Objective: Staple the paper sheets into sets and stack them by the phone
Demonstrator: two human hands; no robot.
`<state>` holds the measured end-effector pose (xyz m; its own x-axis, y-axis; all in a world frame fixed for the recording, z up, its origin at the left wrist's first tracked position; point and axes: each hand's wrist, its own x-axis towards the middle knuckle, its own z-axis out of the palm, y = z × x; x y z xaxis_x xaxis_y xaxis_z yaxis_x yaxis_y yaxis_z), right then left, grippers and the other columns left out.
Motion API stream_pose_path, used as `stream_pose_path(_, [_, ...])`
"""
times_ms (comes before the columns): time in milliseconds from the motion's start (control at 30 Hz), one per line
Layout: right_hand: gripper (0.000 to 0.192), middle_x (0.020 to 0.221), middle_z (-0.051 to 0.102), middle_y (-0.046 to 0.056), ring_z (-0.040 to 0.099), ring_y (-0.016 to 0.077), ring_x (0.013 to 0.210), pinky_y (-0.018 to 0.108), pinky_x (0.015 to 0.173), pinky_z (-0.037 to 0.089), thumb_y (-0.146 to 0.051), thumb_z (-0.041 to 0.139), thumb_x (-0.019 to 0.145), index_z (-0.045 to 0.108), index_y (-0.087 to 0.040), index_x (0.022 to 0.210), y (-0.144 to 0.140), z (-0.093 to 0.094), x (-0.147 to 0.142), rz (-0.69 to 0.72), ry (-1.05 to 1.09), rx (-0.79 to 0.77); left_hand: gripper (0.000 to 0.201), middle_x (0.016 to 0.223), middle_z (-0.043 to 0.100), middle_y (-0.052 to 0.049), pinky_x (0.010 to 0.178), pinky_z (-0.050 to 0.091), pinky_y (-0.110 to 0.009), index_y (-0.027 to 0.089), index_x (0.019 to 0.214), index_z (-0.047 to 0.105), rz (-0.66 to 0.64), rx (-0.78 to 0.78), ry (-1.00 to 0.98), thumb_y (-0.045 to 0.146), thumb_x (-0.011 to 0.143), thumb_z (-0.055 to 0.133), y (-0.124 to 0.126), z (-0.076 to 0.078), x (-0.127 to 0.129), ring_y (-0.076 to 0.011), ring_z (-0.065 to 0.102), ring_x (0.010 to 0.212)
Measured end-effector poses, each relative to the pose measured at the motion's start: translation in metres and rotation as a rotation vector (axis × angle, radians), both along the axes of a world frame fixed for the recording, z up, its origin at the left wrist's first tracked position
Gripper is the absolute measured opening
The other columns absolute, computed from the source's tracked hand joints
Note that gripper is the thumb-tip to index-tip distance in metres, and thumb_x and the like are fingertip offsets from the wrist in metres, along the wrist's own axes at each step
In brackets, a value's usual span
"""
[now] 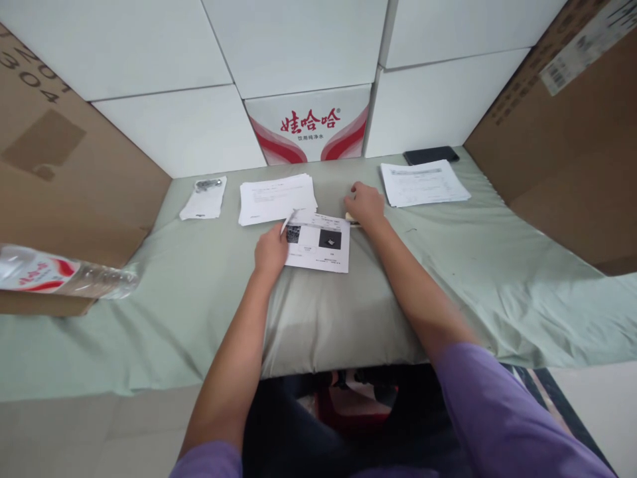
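Note:
My left hand (271, 253) pinches the left edge of some printed sheets (318, 259), which carry two dark pictures and lines of text. Their corner by my thumb curls upward. At the upper right of these sheets, my right hand (365, 204) is closed, its fingers curled downward over a small pale object with a dark lower edge (351, 218). Most of that object is hidden under the hand, so its kind does not show. Just beyond my left hand lies a stack of printed paper (276, 198), partly overlapped by the sheets.
Another paper stack (423, 182) lies at the right, with a black phone (430, 155) behind it. A small clear bag (204, 197) with dark bits lies left. White boxes (308, 126) wall the back; cardboard boxes (572, 153) flank the green cloth (199, 299). A water bottle (64, 271) lies left.

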<state>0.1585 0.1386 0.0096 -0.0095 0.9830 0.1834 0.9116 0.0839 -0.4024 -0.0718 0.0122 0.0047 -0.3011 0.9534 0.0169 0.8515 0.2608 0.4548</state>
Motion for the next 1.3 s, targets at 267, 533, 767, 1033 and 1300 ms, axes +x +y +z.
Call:
stream_pose_path(267, [0.032,0.112,0.071,0.019,0.058,0.0361,0.11,0.052,0.094,0.044,-0.025,0.051,0.089,0.069,-0.017,0.114,0.002,-0.008,0.0,-0.012,0.006,0.037,0.036,0.103,0.076,-0.014,0.081,0.048,-0.039,0.025,0.115,0.072,0.002,0.001,-0.017,0.033,0.102,0.039,-0.001,0.002,0.001,-0.0333,0.069,0.102])
stream_pose_path(533, [0.03,0.108,0.072,0.014,0.062,0.0303,0.102,0.043,0.089,0.048,-0.029,0.05,0.088,0.07,-0.019,0.108,0.012,-0.005,0.011,-0.082,0.167,-0.011,0.036,0.102,0.075,-0.017,0.08,0.047,-0.04,0.023,0.112,0.071,0.024,-0.02,0.0,0.033,0.103,0.038,-0.002,0.004,0.002,-0.0354,0.069,0.1])
stream_pose_path(767, [0.03,0.108,0.073,0.014,0.063,0.03,0.102,0.044,0.09,0.048,-0.029,0.05,0.088,0.07,-0.02,0.108,0.011,-0.004,0.011,-0.117,0.148,-0.011,0.036,0.102,0.075,-0.016,0.08,0.047,-0.04,0.023,0.112,0.071,0.023,-0.025,-0.004,0.033,0.102,0.038,-0.002,0.004,0.002,-0.0349,0.069,0.1])
stream_pose_path(1033, [0.028,0.109,0.072,0.018,0.061,0.0356,0.11,0.051,0.093,0.046,-0.026,0.051,0.09,0.069,-0.017,0.109,0.003,-0.001,0.003,-0.063,0.028,-0.017,0.037,0.103,0.076,-0.015,0.079,0.048,-0.037,0.024,0.114,0.071,0.02,-0.03,0.023,0.033,0.103,0.037,-0.003,0.005,0.004,-0.0326,0.07,0.098])
stream_pose_path(1300, [0.023,0.108,0.072,0.015,0.06,0.0337,0.11,0.049,0.092,0.044,-0.026,0.052,0.09,0.068,-0.019,0.104,0.001,0.001,-0.002,-0.078,0.009,-0.051,0.038,0.106,0.076,-0.013,0.079,0.048,-0.034,0.025,0.119,0.07,0.027,-0.061,0.068,0.034,0.104,0.036,-0.005,0.007,0.006,-0.0298,0.07,0.1])
